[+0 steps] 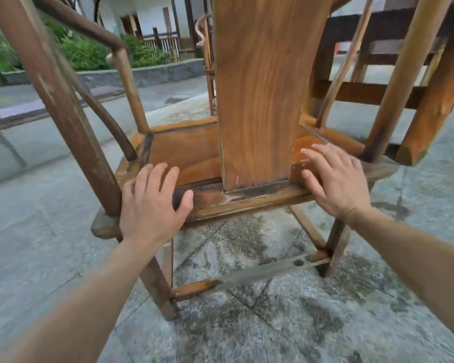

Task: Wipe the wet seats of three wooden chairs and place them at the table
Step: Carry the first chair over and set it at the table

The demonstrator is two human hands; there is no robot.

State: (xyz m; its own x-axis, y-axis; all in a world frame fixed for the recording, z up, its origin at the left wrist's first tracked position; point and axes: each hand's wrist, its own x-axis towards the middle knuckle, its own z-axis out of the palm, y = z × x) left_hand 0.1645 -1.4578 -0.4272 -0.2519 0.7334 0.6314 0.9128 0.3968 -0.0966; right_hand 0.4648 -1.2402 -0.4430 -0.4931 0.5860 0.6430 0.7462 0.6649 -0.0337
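Your wooden chair point(260, 100) stands right in front of you, seen from behind, its broad back splat rising through the middle of the view toward twelve o'clock. The seat point(184, 150) lies beyond the splat, its orange surface showing on both sides of it, and the rear seat rail runs across just under your fingers.

Your left hand point(152, 205) sits at about nine o'clock from the foot of the splat. It lies on the rear rail beside the left back post, fingers nearly straight and spread, reaching over the rail toward the seat, thumb out toward the splat. It grips nothing.

Your right hand point(333, 179) is at about three o'clock from the splat's foot, fingers straight and relaxed, pointing toward ten o'clock over the seat's rear right part. Whether it touches the wood or hovers just above it cannot be told. Both forearms come in from the lower corners, bare.

Past the chair, at one to two o'clock, the dark table point(393, 24) with its legs and stretchers stands close beyond the right armrest post. Another chair point(207, 48) shows at twelve o'clock behind the splat. The stone paving point(273, 323) beneath is patchy with damp.
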